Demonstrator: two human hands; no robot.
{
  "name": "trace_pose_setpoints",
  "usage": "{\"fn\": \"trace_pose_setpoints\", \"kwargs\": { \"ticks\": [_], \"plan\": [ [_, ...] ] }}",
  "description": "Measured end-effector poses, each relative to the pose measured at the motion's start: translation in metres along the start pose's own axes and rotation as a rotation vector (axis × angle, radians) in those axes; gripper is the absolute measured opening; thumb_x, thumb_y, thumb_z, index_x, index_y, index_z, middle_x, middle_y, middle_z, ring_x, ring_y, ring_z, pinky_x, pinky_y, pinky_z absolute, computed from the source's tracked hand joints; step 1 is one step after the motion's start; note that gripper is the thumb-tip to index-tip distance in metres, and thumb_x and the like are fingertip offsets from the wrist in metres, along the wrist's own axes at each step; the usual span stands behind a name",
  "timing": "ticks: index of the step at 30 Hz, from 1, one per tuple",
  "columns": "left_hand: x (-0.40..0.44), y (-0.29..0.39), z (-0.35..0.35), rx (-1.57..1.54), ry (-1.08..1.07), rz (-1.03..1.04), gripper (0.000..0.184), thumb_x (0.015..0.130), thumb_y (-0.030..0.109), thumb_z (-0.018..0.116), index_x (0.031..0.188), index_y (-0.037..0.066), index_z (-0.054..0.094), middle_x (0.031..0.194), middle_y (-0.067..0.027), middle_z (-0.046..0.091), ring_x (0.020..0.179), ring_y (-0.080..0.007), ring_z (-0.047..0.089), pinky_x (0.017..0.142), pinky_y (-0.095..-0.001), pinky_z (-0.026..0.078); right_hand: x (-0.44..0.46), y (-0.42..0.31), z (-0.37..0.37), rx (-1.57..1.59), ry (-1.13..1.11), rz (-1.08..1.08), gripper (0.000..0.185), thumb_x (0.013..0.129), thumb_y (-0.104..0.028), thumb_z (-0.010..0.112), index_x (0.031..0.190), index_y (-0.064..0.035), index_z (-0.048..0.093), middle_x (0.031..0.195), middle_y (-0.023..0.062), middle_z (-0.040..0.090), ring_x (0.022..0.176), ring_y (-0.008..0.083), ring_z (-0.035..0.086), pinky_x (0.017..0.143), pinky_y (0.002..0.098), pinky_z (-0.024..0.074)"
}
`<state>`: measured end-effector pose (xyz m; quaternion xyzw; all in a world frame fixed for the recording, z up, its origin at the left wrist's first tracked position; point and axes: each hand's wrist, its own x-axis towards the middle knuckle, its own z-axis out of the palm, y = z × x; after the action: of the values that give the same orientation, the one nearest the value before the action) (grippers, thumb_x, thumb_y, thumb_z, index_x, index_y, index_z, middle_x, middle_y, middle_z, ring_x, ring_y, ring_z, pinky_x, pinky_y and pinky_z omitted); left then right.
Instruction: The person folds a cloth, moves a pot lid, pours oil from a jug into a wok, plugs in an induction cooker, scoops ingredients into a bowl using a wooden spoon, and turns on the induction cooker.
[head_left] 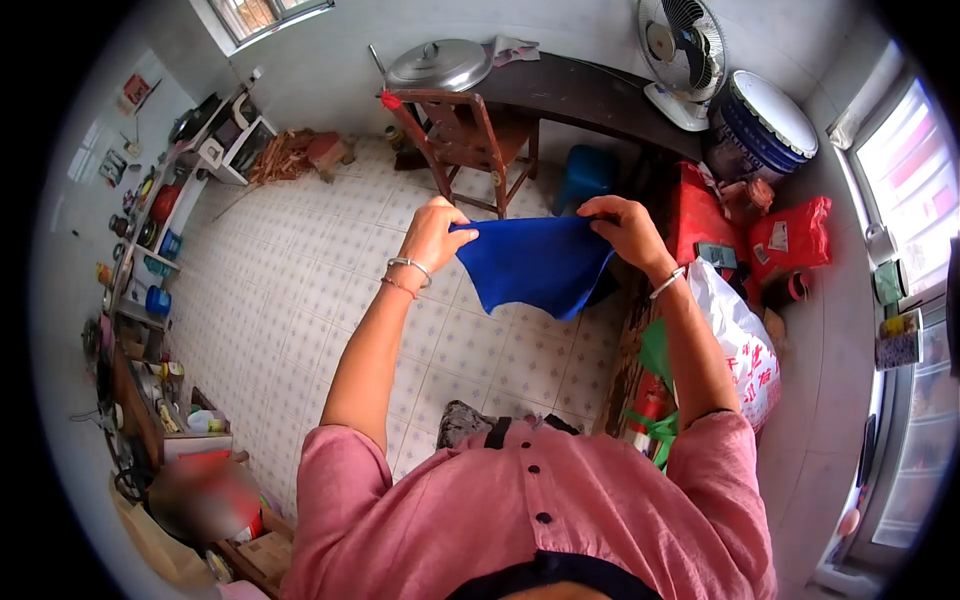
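Plainly, the left hand (435,237) and the right hand (626,236) each pinch an upper corner of a blue cloth (537,262), which hangs stretched between them. Below the grip spreads a pale, patterned tile floor (290,300). Beyond the grip stand a wooden chair (508,138), a blue stool (585,176) and a dark table (570,95) bearing a fan (690,52). Right of it sit a red packet (795,236) and a white plastic bag (722,310); far left, a wood heap (280,160).
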<state>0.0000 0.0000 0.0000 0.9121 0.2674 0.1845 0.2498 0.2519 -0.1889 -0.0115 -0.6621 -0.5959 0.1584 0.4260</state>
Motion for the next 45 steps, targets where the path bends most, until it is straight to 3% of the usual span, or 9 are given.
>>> {"fn": "trace_pose_setpoints", "kwargs": {
  "ticks": [3, 7, 11, 12, 16, 18, 28, 38, 45],
  "plan": [
    [0.007, 0.0, 0.025, -0.079, 0.04, -0.007, 0.018, 0.069, 0.014, 0.073, 0.074, -0.002, 0.066, 0.084, -0.0131, 0.059, 0.078, -0.0264, 0.058, 0.071, -0.0332, 0.048, -0.006, 0.014, -0.011, 0.402, 0.005, 0.169, 0.022, 0.075, 0.001, 0.065, 0.097, -0.003, 0.065, 0.092, 0.0057, 0.062, 0.082, 0.0158, 0.058, 0.076, 0.0261, 0.0472],
    [0.051, -0.033, 0.035, -0.124, 0.098, 0.091, 0.02, 0.072, 0.013, 0.072, 0.082, -0.004, 0.065, 0.082, -0.0103, 0.059, 0.076, -0.0212, 0.059, 0.071, -0.0293, 0.047, 0.023, 0.025, -0.018, 0.172, -0.105, 0.069, 0.029, 0.072, -0.004, 0.07, 0.1, -0.0027, 0.063, 0.096, 0.0057, 0.062, 0.087, 0.0169, 0.057, 0.078, 0.0284, 0.0473],
    [0.097, -0.06, 0.046, -0.221, 0.041, 0.038, 0.019, 0.078, 0.015, 0.067, 0.085, -0.003, 0.063, 0.077, -0.0081, 0.061, 0.072, -0.0144, 0.058, 0.067, -0.0271, 0.046, 0.049, 0.054, -0.014, -0.244, -0.111, -0.194, 0.034, 0.07, -0.008, 0.071, 0.102, -0.0018, 0.062, 0.104, 0.0137, 0.062, 0.098, 0.0309, 0.058, 0.084, 0.0346, 0.0475],
    [0.115, -0.063, 0.045, -0.301, -0.012, -0.039, 0.022, 0.079, 0.02, 0.065, 0.084, -0.001, 0.063, 0.076, -0.0129, 0.064, 0.072, -0.0227, 0.062, 0.068, -0.0308, 0.047, 0.065, 0.064, -0.016, -0.23, -0.154, -0.098, 0.034, 0.07, -0.008, 0.069, 0.102, -0.0015, 0.062, 0.103, 0.0151, 0.062, 0.098, 0.0317, 0.058, 0.083, 0.0349, 0.0475],
    [0.194, -0.095, 0.063, -0.428, -0.106, 0.003, 0.024, 0.079, 0.023, 0.067, 0.085, -0.001, 0.064, 0.074, -0.0124, 0.065, 0.068, -0.0181, 0.062, 0.065, -0.0297, 0.047, 0.117, 0.095, -0.022, -0.233, -0.086, 0.162, 0.026, 0.073, -0.006, 0.064, 0.098, 0.0, 0.063, 0.094, 0.0186, 0.064, 0.089, 0.0332, 0.061, 0.079, 0.0349, 0.0483],
    [0.238, -0.108, 0.059, -0.416, -0.122, 0.071, 0.018, 0.081, 0.017, 0.066, 0.082, -0.001, 0.064, 0.072, -0.0027, 0.063, 0.069, -0.0074, 0.055, 0.064, -0.025, 0.046, 0.148, 0.108, -0.03, -0.255, -0.046, 0.237, 0.024, 0.073, -0.006, 0.064, 0.096, 0.0003, 0.064, 0.091, 0.0187, 0.064, 0.087, 0.0337, 0.062, 0.077, 0.0346, 0.0485],
    [0.424, -0.11, 0.026, -0.639, -0.28, 0.173, 0.019, 0.081, 0.016, 0.067, 0.086, -0.001, 0.064, 0.074, -0.0041, 0.064, 0.07, -0.008, 0.057, 0.064, -0.0249, 0.046, 0.275, 0.142, -0.091, -0.161, 0.185, 0.394, 0.02, 0.077, -0.004, 0.064, 0.097, -0.0004, 0.064, 0.082, 0.0115, 0.066, 0.077, 0.0153, 0.061, 0.072, 0.0268, 0.0467],
    [0.604, -0.128, 0.095, -0.894, -0.396, 0.046, 0.015, 0.085, 0.018, 0.064, 0.09, 0.004, 0.063, 0.075, 0.0051, 0.057, 0.068, -0.0028, 0.049, 0.06, -0.0197, 0.042, 0.372, 0.271, -0.161, 0.008, 0.262, 0.467, 0.021, 0.079, -0.006, 0.063, 0.098, 0.0009, 0.064, 0.084, 0.0067, 0.065, 0.079, 0.0113, 0.059, 0.074, 0.0251, 0.0465],
    [0.732, -0.141, 0.138, -0.715, -0.313, 0.106, 0.017, 0.085, 0.017, 0.064, 0.092, 0.002, 0.064, 0.077, 0.0039, 0.06, 0.069, -0.004, 0.052, 0.061, -0.0196, 0.042, 0.455, 0.355, -0.206, -0.013, 0.299, 0.424, 0.021, 0.079, -0.008, 0.062, 0.099, 0.0021, 0.063, 0.085, 0.0101, 0.066, 0.077, 0.013, 0.061, 0.069, 0.0257, 0.0468]
  ]
}}
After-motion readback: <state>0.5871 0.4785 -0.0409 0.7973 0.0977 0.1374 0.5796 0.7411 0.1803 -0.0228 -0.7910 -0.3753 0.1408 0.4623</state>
